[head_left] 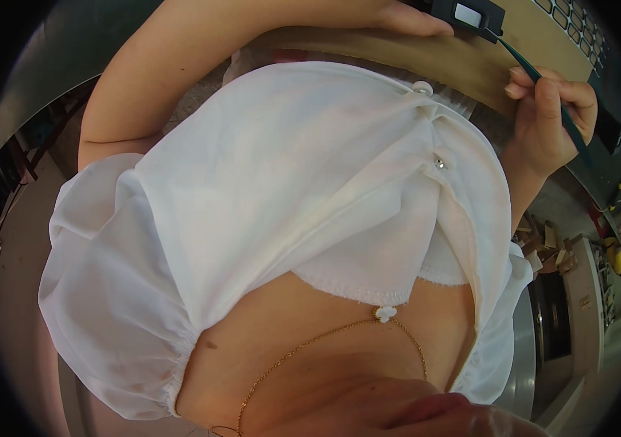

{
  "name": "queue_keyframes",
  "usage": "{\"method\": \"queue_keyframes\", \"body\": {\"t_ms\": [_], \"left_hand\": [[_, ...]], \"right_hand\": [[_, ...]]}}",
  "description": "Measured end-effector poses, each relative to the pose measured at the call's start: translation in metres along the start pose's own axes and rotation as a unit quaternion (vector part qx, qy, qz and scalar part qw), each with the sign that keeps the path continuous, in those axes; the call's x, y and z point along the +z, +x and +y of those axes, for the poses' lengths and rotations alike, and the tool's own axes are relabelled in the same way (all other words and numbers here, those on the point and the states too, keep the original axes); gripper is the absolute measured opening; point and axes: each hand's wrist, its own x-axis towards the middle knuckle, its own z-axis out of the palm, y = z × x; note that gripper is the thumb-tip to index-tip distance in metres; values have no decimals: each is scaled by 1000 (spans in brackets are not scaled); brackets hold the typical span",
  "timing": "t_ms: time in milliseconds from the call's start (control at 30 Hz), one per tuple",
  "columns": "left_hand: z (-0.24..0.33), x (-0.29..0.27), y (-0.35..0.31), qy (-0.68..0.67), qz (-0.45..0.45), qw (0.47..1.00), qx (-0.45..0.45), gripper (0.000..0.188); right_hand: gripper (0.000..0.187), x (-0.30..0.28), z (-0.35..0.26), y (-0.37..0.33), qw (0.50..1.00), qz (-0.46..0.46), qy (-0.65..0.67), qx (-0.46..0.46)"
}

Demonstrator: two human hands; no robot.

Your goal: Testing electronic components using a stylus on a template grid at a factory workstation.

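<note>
My right hand (554, 116) is closed around dark green tweezers (536, 76), thumb and fingers pinching the shaft. The tweezers' tip reaches a small black rectangular part (487, 18) with a pale, bright window in its middle. Whether the tip touches the window or only the rim, I cannot make out. At the top edge, my left hand (416, 20) rests beside that black part, its thumb stretched toward the lower left corner. The other fingers of this hand are cut off by the picture's edge, so any grip they have is hidden.
A tan work surface (398, 54) lies under the black part. At the top right is a sheet with rounded cut-outs (572, 25). Dark bench area (605, 164) extends on the right, with cardboard boxes (543, 240) lower down. My white blouse (310, 182) fills the middle.
</note>
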Motion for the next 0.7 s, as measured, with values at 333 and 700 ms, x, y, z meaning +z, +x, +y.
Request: {"method": "queue_keyframes", "body": {"t_ms": [333,700], "left_hand": [[3,3,-10,-31,-35,999,-3,30],[-3,12,-16,-63,-65,996,8,30]], "right_hand": [[10,-4,-4,1,1000,-1,-21,5],[10,-1,-10,1,998,34,-49,30]]}}
